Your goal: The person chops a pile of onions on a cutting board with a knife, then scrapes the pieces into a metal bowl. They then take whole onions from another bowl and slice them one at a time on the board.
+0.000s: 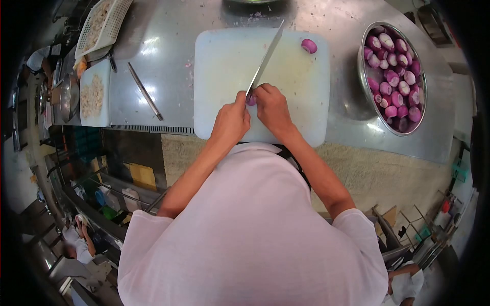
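Note:
My left hand is closed at the near end of a long knife, whose handle is hidden and whose blade points away and to the right over a white cutting board. Beside it, my right hand has its fingers bent together at a small purple onion, which shows between the two hands at the blade's base. Another purple onion lies alone near the board's far right corner.
On the right stands a metal bowl of peeled purple onions. A metal rod-like tool lies left of the board. Farther left are a smaller board with chopped pieces and a white basket. Other people are at the edges.

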